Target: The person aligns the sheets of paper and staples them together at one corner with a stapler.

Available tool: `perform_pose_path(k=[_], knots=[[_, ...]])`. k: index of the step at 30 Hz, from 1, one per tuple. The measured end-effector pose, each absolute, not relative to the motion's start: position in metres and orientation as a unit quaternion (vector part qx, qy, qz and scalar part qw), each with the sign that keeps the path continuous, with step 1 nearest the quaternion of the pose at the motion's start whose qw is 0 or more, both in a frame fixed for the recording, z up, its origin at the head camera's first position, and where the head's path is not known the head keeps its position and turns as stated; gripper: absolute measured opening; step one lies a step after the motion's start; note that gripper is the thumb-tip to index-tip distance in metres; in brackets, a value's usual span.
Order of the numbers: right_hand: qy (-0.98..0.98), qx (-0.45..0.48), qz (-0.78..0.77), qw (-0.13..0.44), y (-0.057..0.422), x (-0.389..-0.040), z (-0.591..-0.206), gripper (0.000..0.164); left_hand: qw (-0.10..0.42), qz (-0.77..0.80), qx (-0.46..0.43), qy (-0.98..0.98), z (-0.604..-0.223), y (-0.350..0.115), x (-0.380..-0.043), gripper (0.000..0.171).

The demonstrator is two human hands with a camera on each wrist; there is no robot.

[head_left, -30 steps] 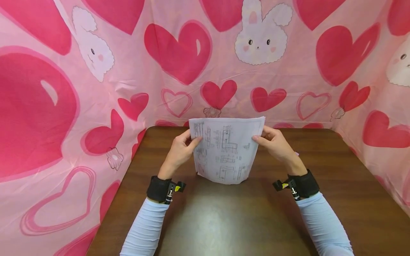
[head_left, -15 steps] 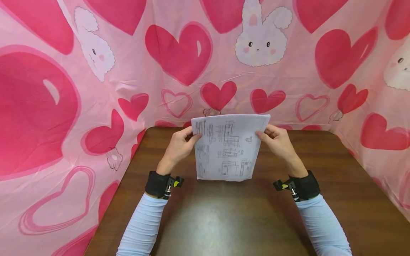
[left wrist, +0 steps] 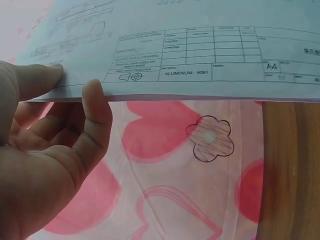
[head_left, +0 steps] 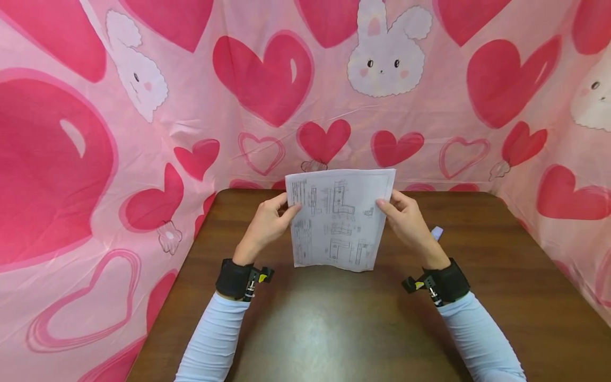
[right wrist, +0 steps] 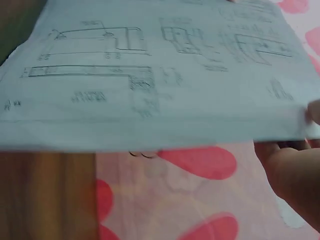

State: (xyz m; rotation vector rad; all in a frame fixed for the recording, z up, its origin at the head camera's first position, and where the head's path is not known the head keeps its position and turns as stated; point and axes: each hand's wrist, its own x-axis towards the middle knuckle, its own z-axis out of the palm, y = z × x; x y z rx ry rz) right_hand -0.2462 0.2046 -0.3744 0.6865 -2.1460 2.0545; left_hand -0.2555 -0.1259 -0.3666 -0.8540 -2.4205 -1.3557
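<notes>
White paper (head_left: 320, 239) printed with technical drawings stands upright above the table, its face toward me and its drawings turned sideways. Whether it is one sheet or a thin stack, I cannot tell. My left hand (head_left: 267, 225) pinches the left edge, thumb in front and fingers mostly hidden behind. On the opposite edge, my right hand (head_left: 408, 223) grips it the same way. The left wrist view shows a title block (left wrist: 200, 55) reading "ALUMINUM - 6061" close to that hand. Line drawings (right wrist: 90, 70) fill the paper in the right wrist view, slightly blurred.
A brown wooden table (head_left: 315, 329) spreads beneath both arms. Partly hidden behind my right wrist lies a small lilac object (head_left: 436, 233), its kind unclear. Pink cloth (head_left: 329, 101) with hearts and rabbits hangs around the table's back and sides.
The paper's bowed lower edge has straightened. Paper and right hand shifted right, then back left. More of the lilac object shows beside the right wrist. Both hands keep their hold.
</notes>
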Motion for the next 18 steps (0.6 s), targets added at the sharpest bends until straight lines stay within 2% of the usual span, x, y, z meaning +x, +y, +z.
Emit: perform_pose_path(k=[3,12,18], knots=[[-0.653,0.215,0.725,0.037,0.199,-0.245,-0.379,0.042,0.112,-0.470,-0.288,-0.827,-0.367,-0.126,-0.254,0.030],[-0.592,0.240,0.765,0.082,0.192,-0.245,-0.379,0.032,0.135,-0.464,-0.290,-0.826,-0.361,-0.126,-0.251,0.028],[-0.596,0.254,0.758,0.070,0.189,-0.250,-0.393,0.031,0.131,-0.460,-0.285,-0.831,-0.373,-0.127,-0.252,0.027]])
